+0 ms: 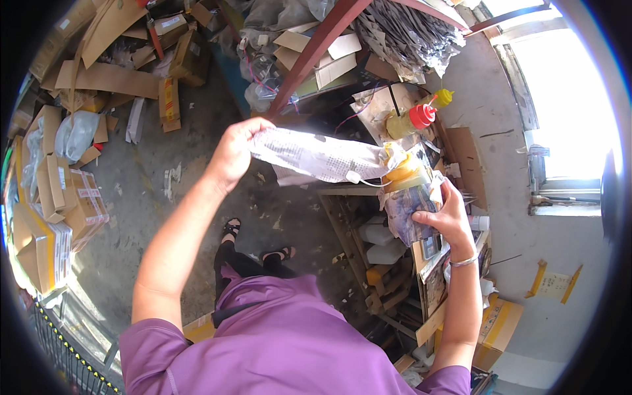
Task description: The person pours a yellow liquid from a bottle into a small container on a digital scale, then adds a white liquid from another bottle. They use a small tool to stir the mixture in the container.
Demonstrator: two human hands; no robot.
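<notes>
The left hand (pixel 232 153) pinches a printed bag (pixel 316 155); the right hand (pixel 447 217) grips a pouch (pixel 405 207), contents unclear.

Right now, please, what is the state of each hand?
Left hand: closed on one end of the long white printed plastic bag.
Right hand: closed around the bag's other end, wrapped over a yellow-capped container.

A single head-worn fisheye view looks steeply down from above the person's purple shirt (pixel 276 336), close over both raised arms. The grey concrete floor (pixel 197 191) fills the frame's centre left, and a bright window (pixel 566 85) curves along the upper right.
</notes>
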